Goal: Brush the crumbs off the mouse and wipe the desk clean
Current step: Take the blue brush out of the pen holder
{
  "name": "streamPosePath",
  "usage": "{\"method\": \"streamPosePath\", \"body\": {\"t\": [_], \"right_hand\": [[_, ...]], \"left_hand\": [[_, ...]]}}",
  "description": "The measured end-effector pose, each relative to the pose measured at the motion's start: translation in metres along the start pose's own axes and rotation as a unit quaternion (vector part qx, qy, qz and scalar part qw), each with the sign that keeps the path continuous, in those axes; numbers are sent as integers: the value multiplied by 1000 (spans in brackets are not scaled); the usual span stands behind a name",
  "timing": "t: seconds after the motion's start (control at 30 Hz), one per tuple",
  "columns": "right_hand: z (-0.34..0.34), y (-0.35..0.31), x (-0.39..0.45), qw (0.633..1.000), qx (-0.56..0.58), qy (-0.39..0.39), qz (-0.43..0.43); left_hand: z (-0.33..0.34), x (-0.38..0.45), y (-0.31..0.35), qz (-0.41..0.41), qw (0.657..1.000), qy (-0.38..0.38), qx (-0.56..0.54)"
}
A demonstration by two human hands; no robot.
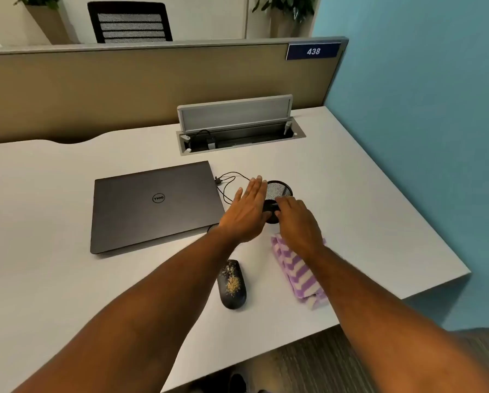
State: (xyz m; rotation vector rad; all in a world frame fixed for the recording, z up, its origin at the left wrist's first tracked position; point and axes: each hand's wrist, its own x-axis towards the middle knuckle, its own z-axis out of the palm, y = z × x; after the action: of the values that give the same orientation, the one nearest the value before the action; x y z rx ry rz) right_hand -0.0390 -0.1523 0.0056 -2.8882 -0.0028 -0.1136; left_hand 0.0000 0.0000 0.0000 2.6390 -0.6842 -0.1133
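- Plainly, the desk (67, 194) isn't wiped; the cloth (297, 272) lies unheld.
- Crumbs sit on the mouse (232, 285), which lies near the desk's front edge; careless brushing could scatter them floorward.
- Left hand (246, 214) is flat and empty; right hand (297, 219) curls at the mesh cup (280, 191), grip unclear, and could tip it.

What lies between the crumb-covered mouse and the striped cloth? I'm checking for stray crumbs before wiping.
Head view: only bare white desk separates the black crumb-dusted mouse from the folded purple-and-white striped cloth; no stray crumbs show there.

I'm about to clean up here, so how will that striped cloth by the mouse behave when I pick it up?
The striped cloth lies folded and soft-edged, so it will probably flop and unfold when lifted. It looks light, and likely slides easily on the smooth desk.
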Motion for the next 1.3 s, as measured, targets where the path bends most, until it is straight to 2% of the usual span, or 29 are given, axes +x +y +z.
{"method": "streamPosePath", "body": {"t": [0.2, 0.47, 0.8, 1.13, 1.3], "right_hand": [[-13, -3, 12, 997, 46, -60, 23], [-14, 5, 22, 996, 55, -69, 14], [-16, 7, 24, 990, 120, -66, 45], [-31, 2, 20, 979, 162, 64, 103], [-40, -1, 14, 949, 230, 161, 141]], "left_hand": [[-4, 26, 11, -4, 999, -37, -19], [-5, 41, 4, -21, 995, -85, -51], [0, 46, -4, -23, 994, -72, -84], [2, 39, -5, -33, 993, -64, -92], [1, 15, -10, -38, 990, -46, -126]]}}
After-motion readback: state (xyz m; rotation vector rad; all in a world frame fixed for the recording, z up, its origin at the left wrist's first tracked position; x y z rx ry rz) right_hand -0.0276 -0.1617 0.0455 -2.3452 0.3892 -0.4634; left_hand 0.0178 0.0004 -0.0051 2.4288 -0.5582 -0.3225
